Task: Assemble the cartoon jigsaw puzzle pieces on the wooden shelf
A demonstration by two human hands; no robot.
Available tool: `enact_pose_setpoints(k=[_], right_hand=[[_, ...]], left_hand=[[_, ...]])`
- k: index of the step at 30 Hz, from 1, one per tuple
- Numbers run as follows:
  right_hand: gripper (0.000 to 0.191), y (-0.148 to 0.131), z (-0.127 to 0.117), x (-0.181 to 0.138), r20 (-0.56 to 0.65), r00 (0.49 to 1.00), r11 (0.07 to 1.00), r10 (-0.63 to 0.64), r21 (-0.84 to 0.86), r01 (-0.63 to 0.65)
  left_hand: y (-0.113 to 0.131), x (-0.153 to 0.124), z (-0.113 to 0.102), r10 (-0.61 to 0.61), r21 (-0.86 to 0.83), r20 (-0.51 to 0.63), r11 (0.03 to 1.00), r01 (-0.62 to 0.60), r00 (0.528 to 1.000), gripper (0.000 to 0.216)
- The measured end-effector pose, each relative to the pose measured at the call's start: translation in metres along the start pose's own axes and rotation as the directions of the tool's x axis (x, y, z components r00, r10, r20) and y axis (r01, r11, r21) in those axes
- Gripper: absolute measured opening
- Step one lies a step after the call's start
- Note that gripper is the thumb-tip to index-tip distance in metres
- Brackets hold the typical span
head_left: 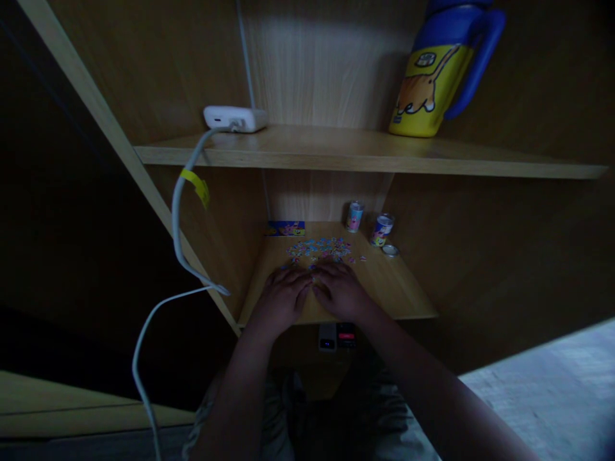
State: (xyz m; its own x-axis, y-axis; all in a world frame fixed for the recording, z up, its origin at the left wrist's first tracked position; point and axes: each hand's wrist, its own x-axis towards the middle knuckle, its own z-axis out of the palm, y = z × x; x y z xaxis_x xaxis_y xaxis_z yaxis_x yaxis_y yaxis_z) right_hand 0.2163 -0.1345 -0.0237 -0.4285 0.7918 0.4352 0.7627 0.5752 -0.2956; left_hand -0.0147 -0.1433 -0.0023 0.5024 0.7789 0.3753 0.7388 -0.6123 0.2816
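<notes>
My left hand [284, 296] and my right hand [340, 292] are side by side, low over the lower shelf board [391, 291]. Their fingers curl inward and the thumbs and forefingers nearly meet. A small pale bit of a puzzle piece [313, 280] shows between the fingertips; the grip itself is dim and partly hidden by the hands. Just beyond the fingers spreads a pile of small, colourful jigsaw puzzle pieces [319, 246]. A few stray pieces [362, 258] lie to its right.
Behind the pile are a printed picture card [287, 228], a small can [354, 216], a second can [382, 229] and a round lid [391, 251]. Overhead, the upper shelf [327, 144] carries a white charger [235, 119] with a hanging cable [177, 221] and a blue-yellow mug [430, 83]. Two dark devices [328, 337] sit below.
</notes>
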Motion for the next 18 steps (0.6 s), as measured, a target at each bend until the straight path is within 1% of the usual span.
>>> enact_pose_setpoints(k=[2,5,10,12,14,18], right_hand=[[0.038,0.001,0.001,0.0,-0.008,1.0,1.0,0.002,-0.007,-0.002],[0.039,0.001,0.001,0.0,0.0,1.0,1.0,0.003,-0.003,-0.003],[0.039,-0.001,-0.002,0.001,0.01,1.0,1.0,0.004,0.012,-0.004],[0.039,-0.002,-0.004,0.001,0.006,1.0,1.0,-0.013,0.024,0.013],[0.037,-0.003,-0.006,0.001,0.006,0.999,0.998,-0.044,0.047,0.044],[0.034,-0.004,-0.009,0.001,0.006,0.994,0.99,-0.108,0.093,0.107]], left_hand=[[0.0,0.001,0.0,-0.003,0.004,0.007,1.0,0.003,1.0,0.035],[0.002,0.002,0.0,-0.044,0.024,-0.013,0.999,0.044,0.999,0.033],[0.003,0.003,0.003,-0.211,0.096,-0.06,0.972,0.216,0.976,0.033],[0.002,0.002,0.004,-0.246,0.114,-0.078,0.961,0.254,0.966,0.037],[0.001,0.002,0.006,-0.241,0.11,-0.089,0.962,0.25,0.966,0.041],[-0.001,0.003,0.005,-0.153,0.071,-0.079,0.985,0.159,0.985,0.042]])
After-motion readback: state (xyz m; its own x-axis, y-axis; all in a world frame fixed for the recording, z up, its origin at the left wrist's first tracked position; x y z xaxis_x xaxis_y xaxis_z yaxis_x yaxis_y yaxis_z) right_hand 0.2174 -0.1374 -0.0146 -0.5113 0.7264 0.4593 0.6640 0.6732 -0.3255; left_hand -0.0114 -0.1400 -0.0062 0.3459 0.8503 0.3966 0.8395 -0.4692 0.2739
